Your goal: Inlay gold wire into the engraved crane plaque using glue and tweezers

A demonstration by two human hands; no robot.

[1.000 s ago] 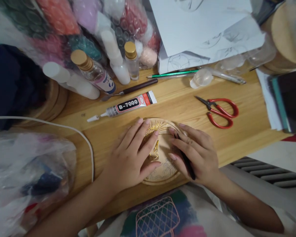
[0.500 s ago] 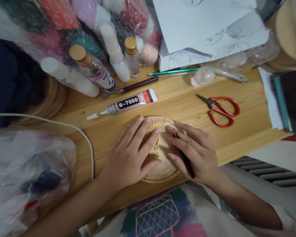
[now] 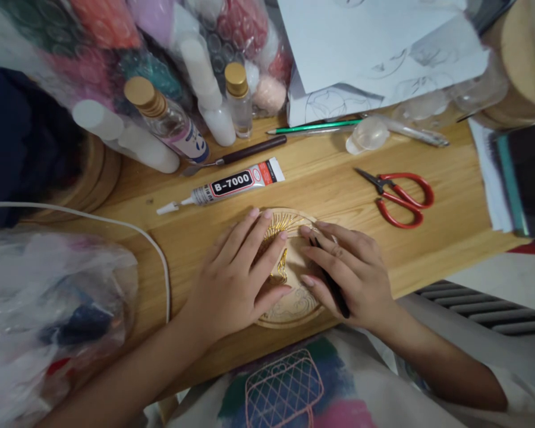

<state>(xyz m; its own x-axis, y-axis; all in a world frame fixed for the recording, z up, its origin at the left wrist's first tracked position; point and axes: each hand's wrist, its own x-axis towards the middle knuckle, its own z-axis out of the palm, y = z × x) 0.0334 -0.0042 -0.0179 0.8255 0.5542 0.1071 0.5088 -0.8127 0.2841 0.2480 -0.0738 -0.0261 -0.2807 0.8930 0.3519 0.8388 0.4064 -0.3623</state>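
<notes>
A round wooden disc with a gold fan-shaped ornament lies near the front edge of the wooden table. My left hand lies flat on the disc's left half, fingers stretched out and pressing down. My right hand rests on the disc's right half with a thin black tool held between its fingers, the fingertips touching the ornament area. Most of the disc is hidden under both hands.
A B-7000 glue tube lies behind the disc. Red scissors sit to the right. Bottles, a brown-handled tool, a green pencil, papers, bags of coloured material, a plastic bag and a white cable surround the spot.
Both hands stay on the disc in nearly the same pose; the view has shifted slightly, so everything sits a little higher in the frame.
</notes>
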